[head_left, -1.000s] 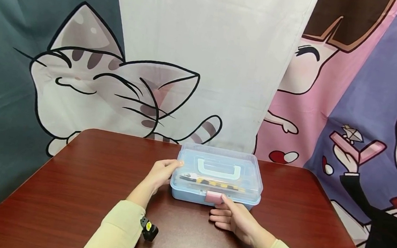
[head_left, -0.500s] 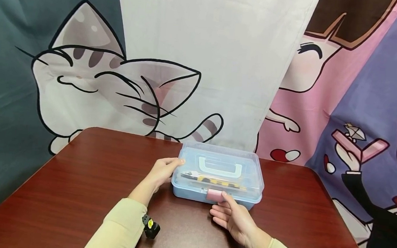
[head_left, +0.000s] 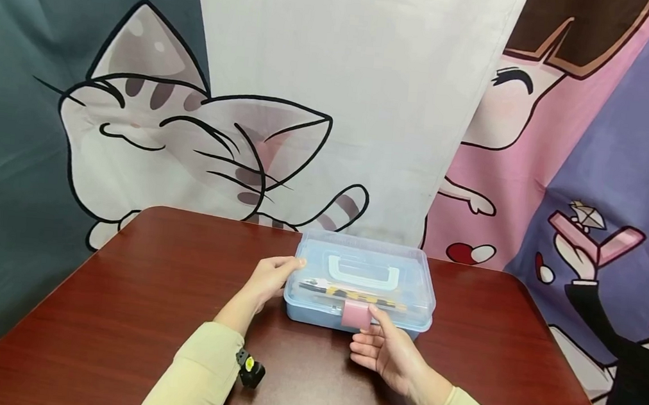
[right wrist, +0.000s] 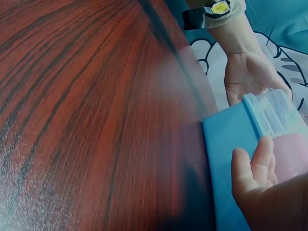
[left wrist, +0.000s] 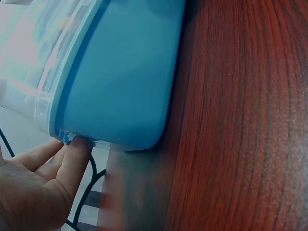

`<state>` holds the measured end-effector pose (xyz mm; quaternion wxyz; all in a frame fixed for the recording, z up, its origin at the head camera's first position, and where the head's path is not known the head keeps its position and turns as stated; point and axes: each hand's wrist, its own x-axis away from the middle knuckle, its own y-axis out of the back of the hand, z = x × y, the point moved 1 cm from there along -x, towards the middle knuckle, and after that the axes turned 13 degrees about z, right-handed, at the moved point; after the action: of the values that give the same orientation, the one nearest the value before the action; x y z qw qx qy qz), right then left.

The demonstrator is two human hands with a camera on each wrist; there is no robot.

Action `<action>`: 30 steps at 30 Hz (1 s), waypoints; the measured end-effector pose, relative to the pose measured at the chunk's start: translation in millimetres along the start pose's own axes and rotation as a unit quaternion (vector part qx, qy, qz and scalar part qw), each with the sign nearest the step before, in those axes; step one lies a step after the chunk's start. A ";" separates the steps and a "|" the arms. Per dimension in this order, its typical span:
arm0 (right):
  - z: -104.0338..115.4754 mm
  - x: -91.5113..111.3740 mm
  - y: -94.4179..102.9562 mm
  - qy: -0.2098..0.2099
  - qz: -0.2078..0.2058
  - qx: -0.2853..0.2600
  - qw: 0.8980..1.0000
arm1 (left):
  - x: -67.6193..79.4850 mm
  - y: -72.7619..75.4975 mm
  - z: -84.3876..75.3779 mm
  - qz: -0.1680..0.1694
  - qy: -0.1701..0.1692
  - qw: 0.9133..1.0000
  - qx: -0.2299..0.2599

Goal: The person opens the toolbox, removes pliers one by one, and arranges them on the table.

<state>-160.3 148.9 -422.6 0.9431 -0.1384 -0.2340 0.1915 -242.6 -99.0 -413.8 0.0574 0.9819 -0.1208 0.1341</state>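
Note:
A light-blue plastic storage box [head_left: 314, 315] with a clear lid and white carry handle [head_left: 363, 275] sits on the table. Through the lid I see a pencil-like item [head_left: 351, 293], patterned black and yellow. My left hand [head_left: 268, 281] holds the box's left end, its thumb on the lid and fingers at the side; the left wrist view shows the fingertips at the rim. At the front, my right hand [head_left: 394, 356] has its thumb and index finger at the right edge of the pink latch [head_left: 356, 315]. Its other fingers are loosely bent in front of the box.
The reddish-brown wooden table [head_left: 135, 314] extends on both sides of the box. A printed cartoon curtain [head_left: 348, 69] hangs close behind its back edge. A small black camera [head_left: 252, 371] is strapped to the left wrist.
The pink latch has swung outward and up at the front, with the right thumb rising along with it. The left hand keeps its hold, and the view has shifted slightly.

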 end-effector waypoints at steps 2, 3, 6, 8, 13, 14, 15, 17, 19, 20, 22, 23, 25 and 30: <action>1.2 1.2 1.3 -0.002 0.004 0.008 1.000 | -0.5 0.1 -1.0 0.000 0.000 1.000 0.006; 1.7 1.7 1.8 -0.003 0.007 0.012 1.000 | -0.9 0.1 -1.1 0.000 0.001 1.000 0.010; 2.1 3.6 3.5 -0.003 0.012 0.026 1.000 | -2.2 0.0 -0.4 0.001 0.001 1.000 0.018; 2.2 5.0 4.4 -0.002 0.013 0.036 0.999 | -3.0 -0.2 0.5 0.002 0.002 1.000 0.017; 2.8 8.8 5.7 0.005 0.010 0.065 0.998 | -2.9 -0.3 1.3 0.001 0.005 1.000 0.009; 2.9 9.5 5.7 0.009 0.008 0.072 0.997 | -2.5 -0.3 1.4 0.001 0.005 1.000 0.006; 3.1 10.2 5.6 0.012 0.005 0.081 0.997 | -2.0 -0.3 1.0 0.001 0.005 1.000 0.004; 3.4 11.1 5.0 0.019 -0.001 0.099 0.995 | -0.8 0.2 0.8 0.000 0.007 1.000 0.000; 3.7 12.0 5.0 0.026 -0.007 0.119 0.992 | 0.2 0.3 0.3 0.001 0.008 1.000 -0.005; 4.1 12.6 5.0 0.030 -0.010 0.128 0.991 | 0.5 0.3 0.2 0.001 0.008 1.000 -0.006; 4.8 13.9 4.9 0.036 -0.015 0.141 0.989 | 0.6 -0.1 -0.4 0.002 0.008 1.000 -0.005; 5.0 14.5 5.0 0.039 -0.016 0.145 0.989 | 0.6 -0.3 -0.6 0.002 0.008 1.000 -0.006; 5.4 15.5 5.4 0.043 -0.017 0.154 0.987 | 0.4 -0.8 -0.7 0.002 0.009 1.000 -0.006; 7.0 18.9 5.7 0.056 -0.011 0.167 0.984 | 0.3 -1.3 -0.3 0.003 0.009 1.000 -0.007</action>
<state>-150.0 163.3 -411.3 0.9666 0.0127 -0.1466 0.2096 -242.0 -97.8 -413.5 0.0647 0.9798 -0.1245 0.1427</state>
